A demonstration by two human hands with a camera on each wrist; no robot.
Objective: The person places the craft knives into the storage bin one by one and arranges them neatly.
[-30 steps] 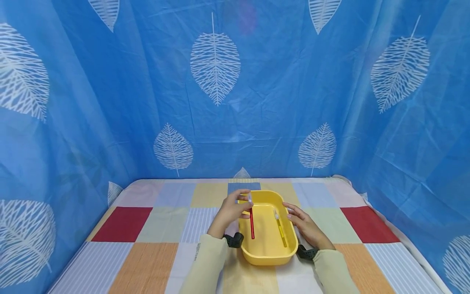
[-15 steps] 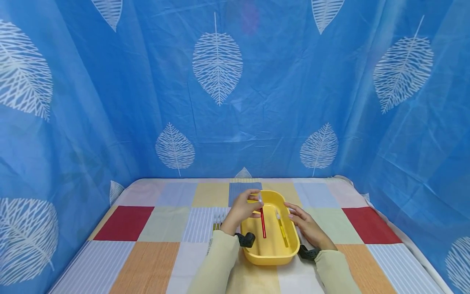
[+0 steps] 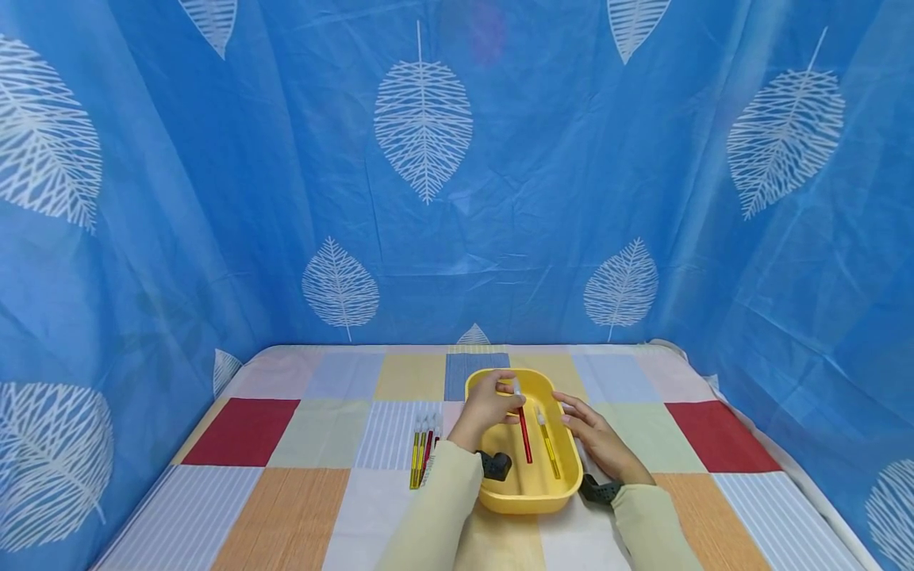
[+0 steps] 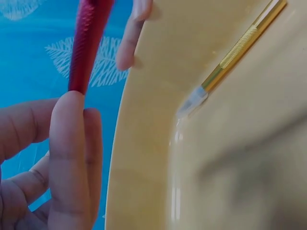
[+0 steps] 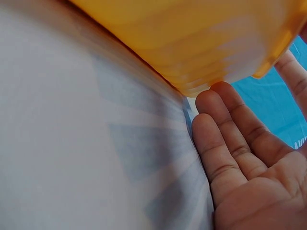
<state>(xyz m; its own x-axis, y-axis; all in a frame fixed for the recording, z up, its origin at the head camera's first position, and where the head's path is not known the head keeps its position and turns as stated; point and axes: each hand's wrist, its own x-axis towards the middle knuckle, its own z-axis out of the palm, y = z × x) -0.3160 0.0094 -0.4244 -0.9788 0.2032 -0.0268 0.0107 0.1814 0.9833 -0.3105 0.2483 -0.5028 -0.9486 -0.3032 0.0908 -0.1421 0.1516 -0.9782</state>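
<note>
A yellow tray [image 3: 564, 484] sits on the patchwork cloth in front of me. My left hand [image 3: 489, 404] pinches a red craft knife [image 3: 524, 434] near its capped tip and holds it over the tray. In the left wrist view the red knife [image 4: 88, 38] stands between my fingers [image 4: 72, 153], above the tray's floor [image 4: 230, 158]. A yellow craft knife [image 3: 546, 442] lies inside the tray; it shows as the yellow knife [image 4: 240, 48] in that wrist view. My right hand [image 3: 596, 432] lies flat against the tray's right outer wall [image 5: 201, 48], fingers [image 5: 225, 139] straight.
Several more red and yellow knives [image 3: 423, 458] lie side by side on the cloth left of the tray. Blue leaf-print curtains [image 3: 428, 198] close in the table on three sides. The checked tablecloth [image 3: 286, 444] covers the whole surface.
My left hand has carried the red knife rightward, further over the tray's middle. The view shifted and uncovered the row of knives on the cloth. The right hand stayed against the tray.
</note>
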